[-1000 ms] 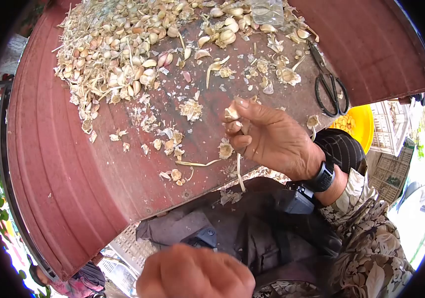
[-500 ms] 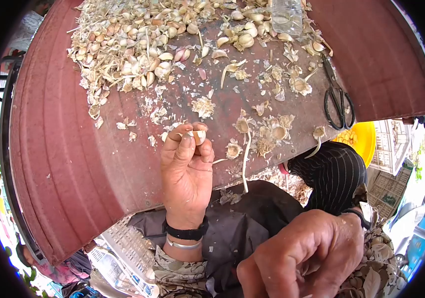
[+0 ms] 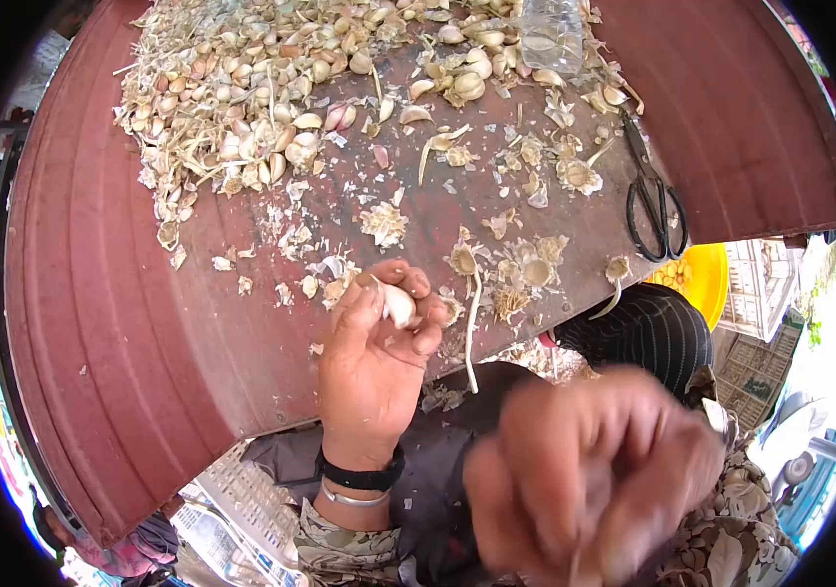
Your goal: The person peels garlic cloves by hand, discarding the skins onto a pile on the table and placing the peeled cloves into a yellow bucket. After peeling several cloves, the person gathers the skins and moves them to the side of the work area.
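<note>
My left hand point(image 3: 377, 367) is raised over the near edge of the red metal surface, palm up. Between its curled fingers it holds a pale garlic clove point(image 3: 398, 305). Nearer the camera, at the lower right, my right hand point(image 3: 589, 479) is blurred, its fingers closed together; a thin end of something sticks out below them, too blurred to name. Past my left hand lie loose papery skins point(image 3: 384, 224) and dry garlic stalks point(image 3: 473, 333). A large heap of garlic cloves point(image 3: 232, 98) covers the far left of the surface.
Black-handled scissors point(image 3: 655, 201) lie at the right of the red surface point(image 3: 242, 362). A clear plastic container point(image 3: 551, 39) stands at the far side. Beyond the right edge are a yellow basin point(image 3: 706, 284) and a white crate point(image 3: 758, 284). A white basket point(image 3: 252, 499) is below left.
The clove in my left hand shows more, and that hand's fingers have spread a little and lowered. My right hand has shifted and blurred. The whole view has moved slightly.
</note>
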`<state>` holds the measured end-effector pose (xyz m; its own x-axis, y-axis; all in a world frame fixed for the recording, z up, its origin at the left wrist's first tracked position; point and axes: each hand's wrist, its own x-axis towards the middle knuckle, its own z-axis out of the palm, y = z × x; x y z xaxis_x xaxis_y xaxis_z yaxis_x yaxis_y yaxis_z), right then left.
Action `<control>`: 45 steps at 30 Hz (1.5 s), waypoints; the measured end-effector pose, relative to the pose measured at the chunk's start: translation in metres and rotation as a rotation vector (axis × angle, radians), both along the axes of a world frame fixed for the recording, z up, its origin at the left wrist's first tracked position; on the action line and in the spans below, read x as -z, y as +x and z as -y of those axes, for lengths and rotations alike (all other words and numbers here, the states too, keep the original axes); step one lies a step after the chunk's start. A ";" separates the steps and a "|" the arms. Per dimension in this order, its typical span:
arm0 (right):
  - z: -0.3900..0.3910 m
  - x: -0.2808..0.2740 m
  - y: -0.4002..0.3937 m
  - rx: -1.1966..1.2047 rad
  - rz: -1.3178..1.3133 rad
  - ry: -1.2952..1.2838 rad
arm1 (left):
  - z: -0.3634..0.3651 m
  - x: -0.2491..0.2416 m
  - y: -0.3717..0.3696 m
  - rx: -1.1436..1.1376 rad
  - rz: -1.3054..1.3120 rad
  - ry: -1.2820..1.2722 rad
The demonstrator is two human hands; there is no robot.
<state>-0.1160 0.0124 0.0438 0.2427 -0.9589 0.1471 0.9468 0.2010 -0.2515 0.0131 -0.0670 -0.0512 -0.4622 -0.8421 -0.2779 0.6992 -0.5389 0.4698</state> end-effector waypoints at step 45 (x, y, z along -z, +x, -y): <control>0.195 0.077 -0.061 0.530 -2.045 -0.292 | 0.016 0.000 0.012 -0.029 0.059 0.073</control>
<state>-0.1769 -0.1829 -0.0337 -0.0043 -0.9771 0.2129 -0.6927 -0.1507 -0.7053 0.0256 -0.0827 -0.0511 -0.4188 -0.8313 -0.3656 0.6871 -0.5533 0.4710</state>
